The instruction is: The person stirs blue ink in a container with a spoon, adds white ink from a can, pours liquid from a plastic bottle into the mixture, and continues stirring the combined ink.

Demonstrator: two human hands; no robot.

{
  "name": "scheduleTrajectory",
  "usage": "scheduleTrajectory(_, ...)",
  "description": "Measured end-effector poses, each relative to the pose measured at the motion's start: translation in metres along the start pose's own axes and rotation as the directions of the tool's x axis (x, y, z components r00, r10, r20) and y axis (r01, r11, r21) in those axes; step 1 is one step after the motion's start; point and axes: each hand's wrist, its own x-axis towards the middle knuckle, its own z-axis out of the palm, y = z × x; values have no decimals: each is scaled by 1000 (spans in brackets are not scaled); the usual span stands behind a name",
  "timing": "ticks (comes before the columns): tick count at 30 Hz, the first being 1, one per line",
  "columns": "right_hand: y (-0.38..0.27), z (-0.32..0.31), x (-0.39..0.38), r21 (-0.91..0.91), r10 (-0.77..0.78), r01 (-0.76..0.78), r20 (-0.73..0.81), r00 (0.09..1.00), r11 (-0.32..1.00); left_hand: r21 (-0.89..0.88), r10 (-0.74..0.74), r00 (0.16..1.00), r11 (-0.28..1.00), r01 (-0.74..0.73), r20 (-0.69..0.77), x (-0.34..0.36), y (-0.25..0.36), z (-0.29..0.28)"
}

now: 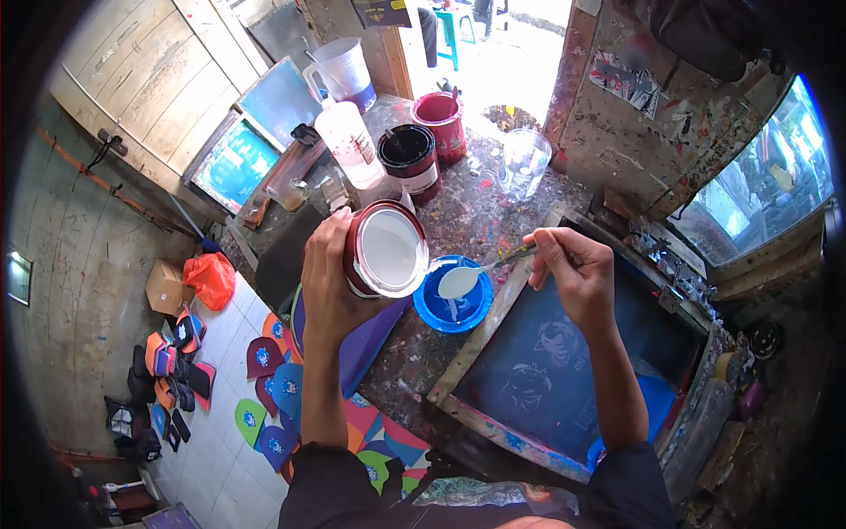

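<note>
Spoon: right over the blue tub, its bowl loaded with white paint, its handle running up to the right into a set of fingertips.
Right hand: pinched narrow, thumb and fingers gripping that spoon handle, above the edge of the printing frame.
Left hand: wrapped around the side of a dark red can, a good firm hold, and up off the table it is!
Can mouth: tilted toward the spoon, white paint filling the view inside the rim, the lip just beside the tub as seen from above; touching or apart, I cannot tell.
Blue tub: on the table between the two hands, blue inside, with a white streak showing just below the spoon; falling or lying there, I cannot tell.
Printing frame: flat under the right forearm, wooden edges splashed with paint, pale drawings on its dark mesh.
Back row: black paint can, red tub, a clear cup to their right, a plastic bottle and a jug to their left.
Lower left: bright cloth pieces with blue prints, and beyond them an orange bag beside a cardboard box.
</note>
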Motion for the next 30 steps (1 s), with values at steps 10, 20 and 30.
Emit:
scheduleTrajectory(10, -4, 0, 0, -26, -36, 37, 37, 999, 999, 7, 7, 1000, 1000, -7, -6, 0, -1, -1)
scheduleTrajectory(20, -5, -2, 1, -5, -63, 64, 64, 996, 998, 19, 27, 999, 999, -26, -19, 4, 2, 0)
scheduleTrajectory(30, -20, -4, 4, -22, -134, 136, 62, 989, 991, 3, 27, 1000, 1000, -27, 12, 3, 3, -1)
